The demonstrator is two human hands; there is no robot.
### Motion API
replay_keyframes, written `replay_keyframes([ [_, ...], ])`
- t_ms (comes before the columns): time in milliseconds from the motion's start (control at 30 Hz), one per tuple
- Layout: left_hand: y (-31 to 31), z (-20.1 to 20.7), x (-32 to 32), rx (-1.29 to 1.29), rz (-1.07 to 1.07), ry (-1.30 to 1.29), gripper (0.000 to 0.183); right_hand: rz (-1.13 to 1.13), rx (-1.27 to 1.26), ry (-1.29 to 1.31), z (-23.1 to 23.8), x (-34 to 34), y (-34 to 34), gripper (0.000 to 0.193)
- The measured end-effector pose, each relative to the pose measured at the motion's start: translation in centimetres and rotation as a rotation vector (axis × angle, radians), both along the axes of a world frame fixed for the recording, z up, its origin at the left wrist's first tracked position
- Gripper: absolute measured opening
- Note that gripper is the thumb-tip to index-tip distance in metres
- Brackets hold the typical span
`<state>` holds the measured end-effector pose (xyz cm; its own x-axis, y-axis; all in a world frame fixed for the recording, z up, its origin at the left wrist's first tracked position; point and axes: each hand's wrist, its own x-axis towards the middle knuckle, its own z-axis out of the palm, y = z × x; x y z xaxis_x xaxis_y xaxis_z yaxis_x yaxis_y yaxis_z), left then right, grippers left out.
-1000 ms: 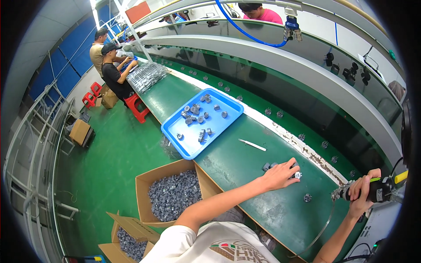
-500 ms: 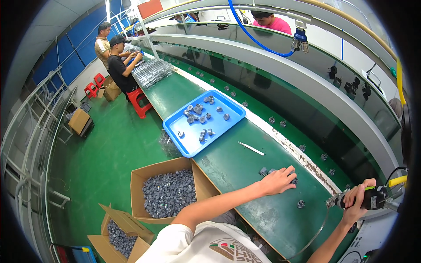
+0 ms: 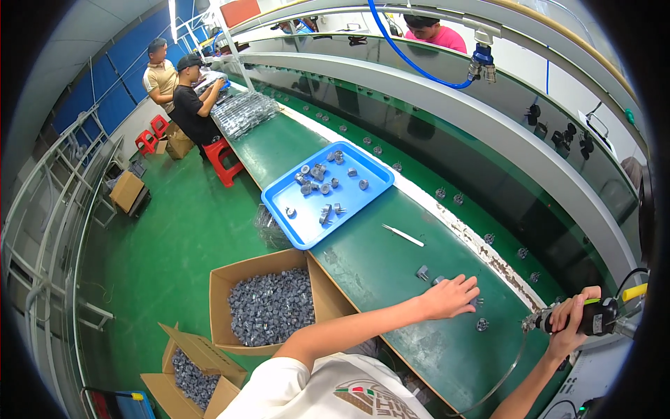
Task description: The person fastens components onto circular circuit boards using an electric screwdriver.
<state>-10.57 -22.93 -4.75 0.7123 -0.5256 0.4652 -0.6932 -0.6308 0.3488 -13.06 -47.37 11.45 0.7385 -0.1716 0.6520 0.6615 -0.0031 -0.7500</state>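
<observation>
My left hand (image 3: 450, 297) rests low over the green bench, fingers curved down round a small grey plug part (image 3: 478, 302) with metal pins. The palm hides most of that part. Beside its knuckles lie another grey plug part (image 3: 422, 273) and one partly covered by the hand. A further round pinned part (image 3: 482, 325) sits on the bench between my hands. At the right, my right hand (image 3: 571, 320) wraps round a black power screwdriver (image 3: 599, 315), whose metal nose points left. White-handled tweezers (image 3: 403, 234) lie farther up the bench.
A blue tray (image 3: 380, 183) holding several grey parts stands across the bench. Cardboard boxes (image 3: 222, 307) full of grey parts stand at the left. Beyond the chipped white ledge (image 3: 481, 244), a green conveyor (image 3: 419, 178) carries spaced parts. Co-workers (image 3: 192, 98) are at the far end.
The view has shifted slightly. My left hand has slid a little nearer, and one grey plug part now lies apart from it. My right hand keeps its grip on the screwdriver.
</observation>
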Motion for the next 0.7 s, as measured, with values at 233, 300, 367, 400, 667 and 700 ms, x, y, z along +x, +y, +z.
replay_keyframes([
  [233,1.1,0.2,0.9,-0.169,-0.043,0.053,0.037,0.025,0.016,0.013,0.0,0.0,0.1,0.015],
  [300,1.6,1.0,1.1,-0.321,-0.031,0.078,0.034,0.019,0.011,0.005,0.0,0.0,0.1,0.015],
  [367,2.3,2.5,1.3,-0.475,-0.017,0.106,0.031,0.015,0.005,0.0,0.0,0.0,0.1,0.015],
  [400,2.5,3.4,1.4,-0.635,-0.014,0.215,0.028,0.008,0.005,-0.002,0.0,-0.1,0.0,0.015],
  [667,17.3,9.5,5.9,-0.62,0.449,-0.095,0.027,0.024,0.032,0.03,0.5,-0.6,0.4,0.017],
  [700,19.4,9.4,6.7,-0.563,0.517,-0.122,0.028,0.02,0.025,0.032,0.5,-0.7,0.1,0.016],
])
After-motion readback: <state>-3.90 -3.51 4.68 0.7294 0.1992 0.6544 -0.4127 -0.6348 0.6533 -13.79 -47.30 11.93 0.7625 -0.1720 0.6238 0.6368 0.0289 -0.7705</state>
